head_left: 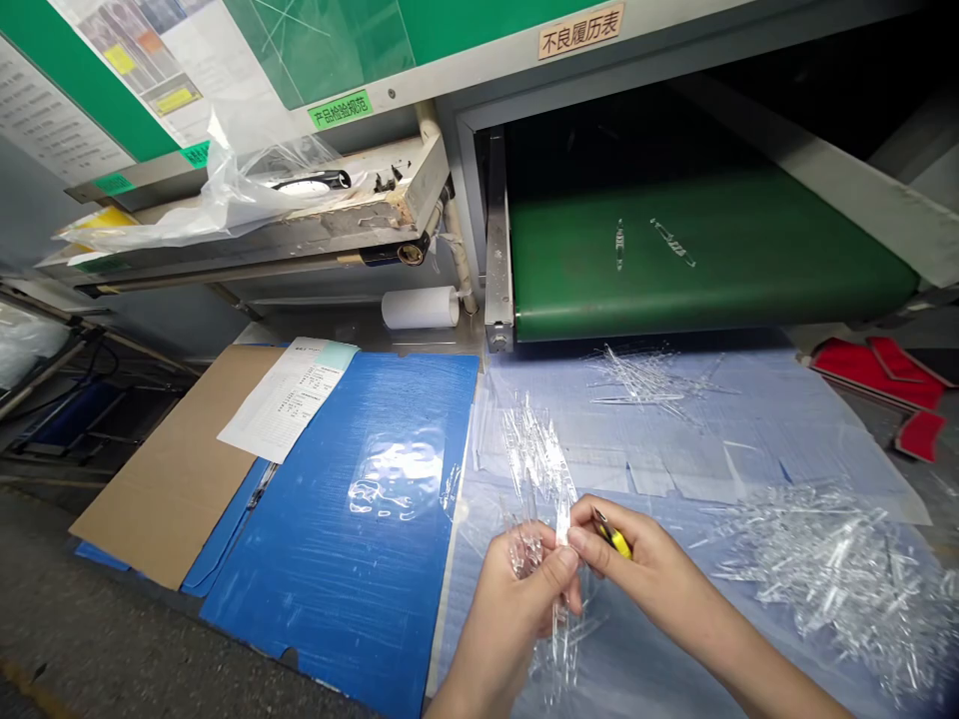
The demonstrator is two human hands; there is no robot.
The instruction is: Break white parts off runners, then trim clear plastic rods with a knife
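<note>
Left hand (513, 624) pinching bunch of clear plastic pieces (539, 469); right hand (644, 569) clenching yellow-handled knife (615, 537); loose plastic pile (839, 584) nearby.

"不良履历表" on a tan label (580, 30), fixed to grey machine housing (442, 75); "产品检验规范" on a green label (340, 109)

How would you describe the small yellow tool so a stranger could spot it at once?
From the green conveyor belt, look down to the person's right hand. In it sits a small yellow-and-black tool, the only bright colour among the clear plastic pieces around it.
</note>
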